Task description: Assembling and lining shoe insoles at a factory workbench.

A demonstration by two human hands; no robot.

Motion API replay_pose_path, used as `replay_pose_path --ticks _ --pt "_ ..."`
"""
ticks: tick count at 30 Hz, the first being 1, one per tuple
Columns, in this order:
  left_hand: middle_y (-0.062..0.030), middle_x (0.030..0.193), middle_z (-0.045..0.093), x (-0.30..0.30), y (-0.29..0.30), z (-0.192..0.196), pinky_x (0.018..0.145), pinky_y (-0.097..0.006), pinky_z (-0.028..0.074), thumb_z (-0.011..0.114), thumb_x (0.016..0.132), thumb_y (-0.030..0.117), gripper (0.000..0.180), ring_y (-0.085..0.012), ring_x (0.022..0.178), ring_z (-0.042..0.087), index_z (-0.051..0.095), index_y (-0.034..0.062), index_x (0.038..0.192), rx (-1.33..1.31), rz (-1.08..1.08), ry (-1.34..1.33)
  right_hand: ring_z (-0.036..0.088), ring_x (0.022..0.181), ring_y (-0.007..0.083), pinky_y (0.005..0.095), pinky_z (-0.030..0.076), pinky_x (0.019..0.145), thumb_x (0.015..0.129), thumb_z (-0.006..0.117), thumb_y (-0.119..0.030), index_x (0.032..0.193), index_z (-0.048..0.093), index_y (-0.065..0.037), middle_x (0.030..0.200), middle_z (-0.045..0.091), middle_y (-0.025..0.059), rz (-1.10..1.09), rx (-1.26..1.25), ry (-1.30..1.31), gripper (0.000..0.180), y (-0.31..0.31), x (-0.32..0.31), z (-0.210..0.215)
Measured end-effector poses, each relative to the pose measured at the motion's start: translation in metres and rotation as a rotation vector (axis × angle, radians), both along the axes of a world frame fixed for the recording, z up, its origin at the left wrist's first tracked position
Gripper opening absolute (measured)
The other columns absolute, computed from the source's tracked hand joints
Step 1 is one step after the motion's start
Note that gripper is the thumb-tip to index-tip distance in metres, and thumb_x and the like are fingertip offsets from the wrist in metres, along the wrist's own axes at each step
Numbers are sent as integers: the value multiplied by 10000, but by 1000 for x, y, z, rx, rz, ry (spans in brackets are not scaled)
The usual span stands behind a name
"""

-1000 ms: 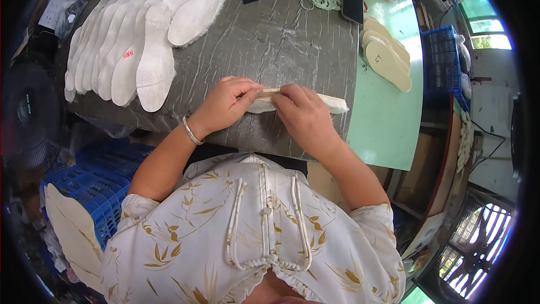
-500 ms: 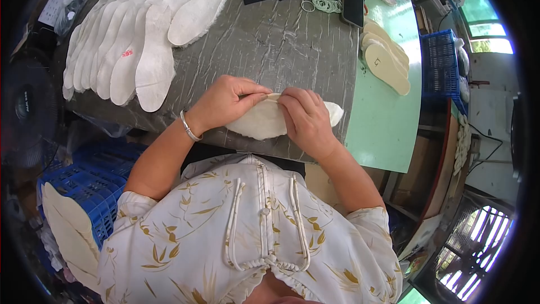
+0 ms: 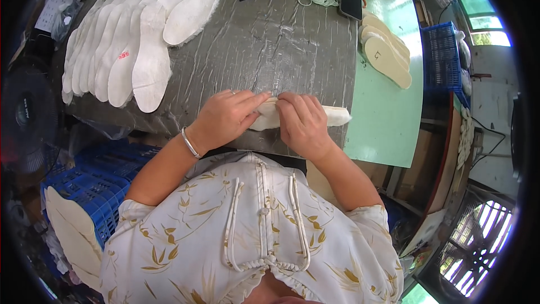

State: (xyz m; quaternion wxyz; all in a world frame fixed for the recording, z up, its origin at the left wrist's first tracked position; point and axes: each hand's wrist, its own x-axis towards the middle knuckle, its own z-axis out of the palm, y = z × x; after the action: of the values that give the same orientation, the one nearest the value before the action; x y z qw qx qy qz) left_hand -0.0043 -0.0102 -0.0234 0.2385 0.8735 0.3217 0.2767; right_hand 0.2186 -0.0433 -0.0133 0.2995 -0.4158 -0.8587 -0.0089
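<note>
1 head-worn fisheye view, steeply downward, close above grey worktable [image 3: 270, 39]

A desk [image 3: 292, 34] covered in wrinkled grey sheeting fills the middle, with a pale green board [image 3: 388, 118] along its edge at three o'clock. Blue plastic crates sit at eight o'clock [image 3: 95, 186] and at two o'clock [image 3: 441, 50]. A black fan [image 3: 25, 115] stands at nine o'clock. Daylight comes through windows at two o'clock [image 3: 484, 22] and a grilled opening at five o'clock [image 3: 478, 247].
</note>
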Motion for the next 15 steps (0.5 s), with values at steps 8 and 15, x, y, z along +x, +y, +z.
replay_pose_path --ticks 8,15 --pt "-92 1022 709 0 -2 -10 783 -368 520 733 840 80 420 -256 882 682 694 34 1255 101 -8 45 652 824 282 393 527 759 743 690 13 938 611 -13 976 651 106 -74 -48 127 212 -1 -7 -10" --pt "-149 987 731 6 -1 -9 817 -365 510 707 915 106 217 -319 863 687 735 22 1114 -306 37 -184 649 811 258 383 495 755 806 725 -31 938 623 -34 959 656 87 -74 -69 106 166 -7 -9 -10"
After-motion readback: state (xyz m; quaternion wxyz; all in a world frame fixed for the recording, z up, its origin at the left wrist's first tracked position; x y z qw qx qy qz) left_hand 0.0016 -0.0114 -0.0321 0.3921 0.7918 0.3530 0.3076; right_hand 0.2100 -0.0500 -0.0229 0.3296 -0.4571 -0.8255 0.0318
